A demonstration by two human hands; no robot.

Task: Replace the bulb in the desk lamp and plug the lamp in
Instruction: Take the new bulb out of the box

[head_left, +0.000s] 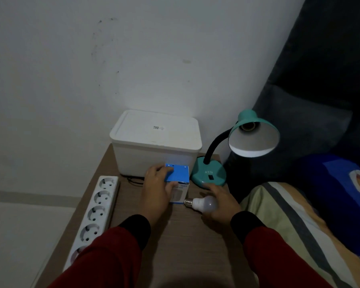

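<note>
A teal desk lamp [210, 173] stands at the back right of the small wooden table [175, 242]. Its shade [254, 140] faces me and the socket inside looks empty. My left hand [157, 192] grips a blue and white bulb box [178, 178] standing upright in front of the white container. My right hand [218, 201] holds a white bulb [204, 204] low over the table, its metal screw base pointing left toward the box. A white power strip [94, 213] with several sockets lies along the table's left edge. No plug shows.
A lidded white plastic container [156, 146] sits at the back against the wall, with a thin black cord [133, 180] at its foot. A bed with striped bedding [299, 225] and a blue pillow [341, 188] borders the table on the right.
</note>
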